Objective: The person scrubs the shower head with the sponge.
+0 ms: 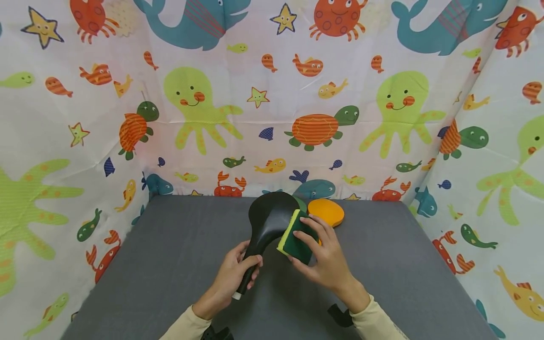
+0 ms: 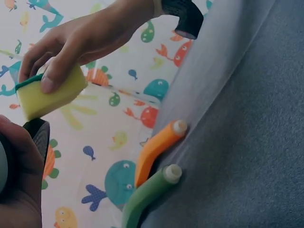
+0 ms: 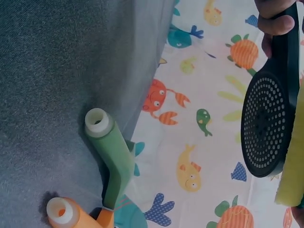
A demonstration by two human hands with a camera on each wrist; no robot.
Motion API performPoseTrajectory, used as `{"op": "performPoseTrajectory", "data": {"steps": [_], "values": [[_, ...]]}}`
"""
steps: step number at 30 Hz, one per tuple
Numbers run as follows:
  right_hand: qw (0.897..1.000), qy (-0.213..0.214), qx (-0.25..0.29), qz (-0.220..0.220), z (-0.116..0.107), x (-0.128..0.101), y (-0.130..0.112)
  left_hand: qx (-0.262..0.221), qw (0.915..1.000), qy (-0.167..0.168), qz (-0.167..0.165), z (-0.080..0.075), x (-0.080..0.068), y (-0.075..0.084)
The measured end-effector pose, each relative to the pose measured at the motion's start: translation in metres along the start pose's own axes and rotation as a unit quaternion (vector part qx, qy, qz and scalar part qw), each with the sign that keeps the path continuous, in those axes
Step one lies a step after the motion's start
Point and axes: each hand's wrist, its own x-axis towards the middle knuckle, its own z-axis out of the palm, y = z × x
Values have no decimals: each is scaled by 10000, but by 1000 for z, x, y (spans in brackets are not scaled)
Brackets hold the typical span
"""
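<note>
A black handheld shower head is up off the table, tilted, its perforated spray face showing in the right wrist view. My left hand grips its handle, thumb across the front and the pale threaded end poking out below. In my right hand is a yellow sponge with a dark green scouring side, pinched between thumb and fingers. The yellow side faces the smooth back of the shower head. In the right wrist view the sponge lies along that back, touching or nearly so.
An orange shower head and a green shower head lie side by side near the grey table's far edge, partly hidden behind the black one and my right hand. A curtain printed with sea animals stands around the back and sides.
</note>
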Motion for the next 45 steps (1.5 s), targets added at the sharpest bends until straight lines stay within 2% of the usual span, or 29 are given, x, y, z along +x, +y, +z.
{"op": "performPoseTrajectory", "data": {"steps": [5, 13, 18, 24, 30, 33, 39, 45], "values": [[9999, 71, 74, -12, 2, 3, -5, -187, 9996, -80, 206, 3, 0, 2], [9997, -38, 128, -200, 4, 6, -12, -158, 9987, -120, 464, 5, -1, 2], [9998, -44, 41, -208, 1, 9, -9, -21, 9979, -128, 633, 6, -2, 3], [9998, 155, -89, 24, -2, 12, -4, 180, 9961, -157, 849, 9, -3, 4], [9996, 251, -90, 19, 1, 12, -6, 304, 9942, -190, 1012, 11, -3, 3], [9997, 228, -73, -29, 4, 11, -9, 295, 9941, -215, 1023, 11, -2, 3], [9995, 213, 54, -225, 8, 10, -14, 243, 9961, -138, 833, 13, 0, 1], [9994, 163, 119, -267, 9, 8, -15, 253, 9959, -181, 848, 12, 3, -1]]}}
